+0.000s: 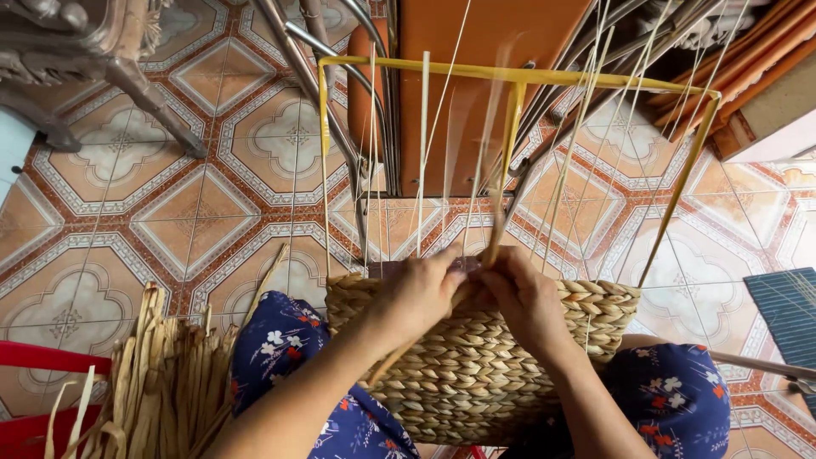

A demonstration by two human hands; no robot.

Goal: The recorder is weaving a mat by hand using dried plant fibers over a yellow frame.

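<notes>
A person seated on a patterned tile floor (204, 212) works at the top edge of a half-woven basket (476, 365) of braided, straw-coloured fibre, which rests between knees covered by a dark blue floral garment (285, 348). The left hand (416, 293) and the right hand (527, 297) meet just above the basket's rim, both closed with fingers pinched around a flat, pale fibre strand (497, 225) that rises from between them toward the frame above. From the rim, thin upright stakes (422, 144) stand in a row, some blurred, inside a yellow rectangular frame (510, 76) whose top bar runs across the upper part of the view and whose side legs slope down to the basket's corners. A bundle of dried fibre strips (161, 382) lies beside the left knee, at the lower left, near a red plastic rim (42, 357) at the edge of the view. Behind the frame stands an orange panel (476, 51) flanked by metal chair legs (314, 76), and a carved dark furniture leg (127, 76) occupies the upper left. A dark teal slatted object (786, 314) lies on the tiles at the right.
</notes>
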